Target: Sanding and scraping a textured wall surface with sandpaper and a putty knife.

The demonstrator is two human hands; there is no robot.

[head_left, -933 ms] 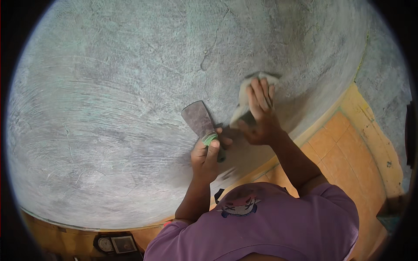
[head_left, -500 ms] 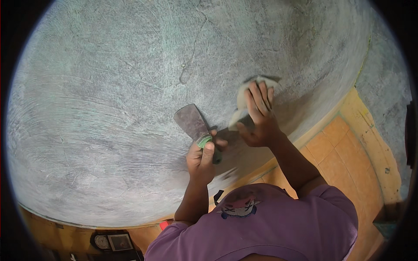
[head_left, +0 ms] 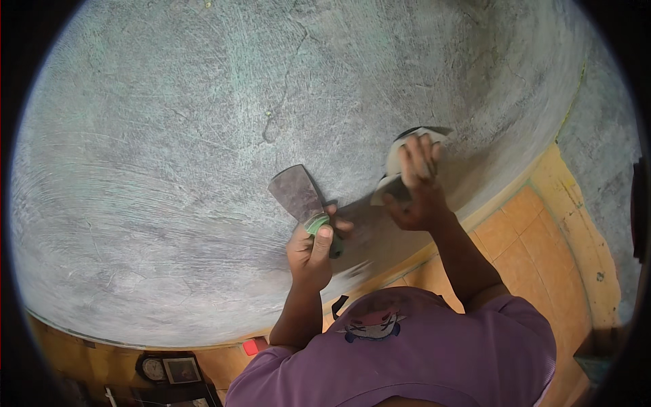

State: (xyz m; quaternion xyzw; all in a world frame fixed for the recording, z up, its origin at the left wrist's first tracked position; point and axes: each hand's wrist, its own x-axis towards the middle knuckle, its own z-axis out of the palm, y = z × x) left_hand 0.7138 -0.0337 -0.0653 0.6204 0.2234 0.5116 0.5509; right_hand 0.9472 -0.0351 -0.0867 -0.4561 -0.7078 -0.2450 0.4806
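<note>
My left hand [head_left: 312, 254] grips the green handle of a putty knife [head_left: 298, 191], its wide dark metal blade pointing up and slightly left. To its right, my right hand [head_left: 422, 190] presses a bent sheet of sandpaper [head_left: 401, 160] against the wall [head_left: 203, 136]. The sandpaper has a pale back and a dark side that shows at its curled edges. Fingers lie over the sheet, and the thumb sits near its lower fold. The wall is mottled grey and green, rough, with scratch marks and a thin crack above the putty knife.
Orange floor tiles [head_left: 519, 217] run along the wall's base at the right, with a yellowish border [head_left: 576, 203]. At the lower left are a clock [head_left: 153, 369], a framed picture [head_left: 182, 371] and a small red object [head_left: 255, 346]. A dark greenish container [head_left: 595, 363] stands at the lower right.
My right hand and the sandpaper have shifted a little right and slightly down across the wall. My left hand with the putty knife stays almost in place.
</note>
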